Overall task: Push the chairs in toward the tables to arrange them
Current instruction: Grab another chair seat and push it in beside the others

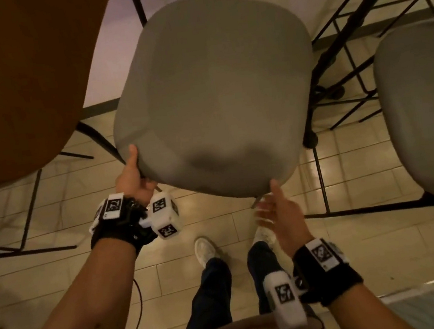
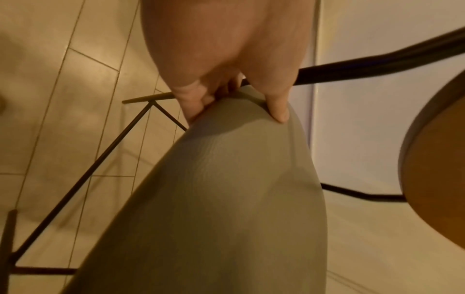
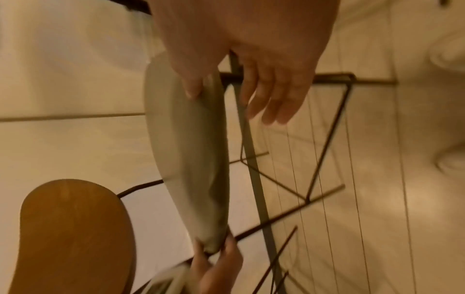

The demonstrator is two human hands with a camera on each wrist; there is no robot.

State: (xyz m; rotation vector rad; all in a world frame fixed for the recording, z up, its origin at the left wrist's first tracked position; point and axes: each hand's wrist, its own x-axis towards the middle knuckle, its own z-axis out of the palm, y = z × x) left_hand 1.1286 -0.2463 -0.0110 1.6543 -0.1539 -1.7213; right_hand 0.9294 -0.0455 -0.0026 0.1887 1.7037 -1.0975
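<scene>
A grey padded chair seat [image 1: 213, 96] on thin black metal legs fills the middle of the head view. My left hand [image 1: 134, 171] grips its near left corner, thumb on top and fingers curled under the edge [image 2: 239, 111]. At the near right edge is my right hand [image 1: 275, 206]: the thumb touches the top of the seat [image 3: 191, 159], while the straight, spread and blurred fingers [image 3: 271, 111] hang below it, apart from the underside. The round brown table top [image 1: 17, 79] lies just left of the chair.
A second grey chair [image 1: 427, 105] stands at the right, with black wire frames [image 1: 348, 66] between the two. My feet [image 1: 204, 248] are on the pale tiled floor right behind the held chair. A thin cable [image 1: 138, 310] trails on the floor at lower left.
</scene>
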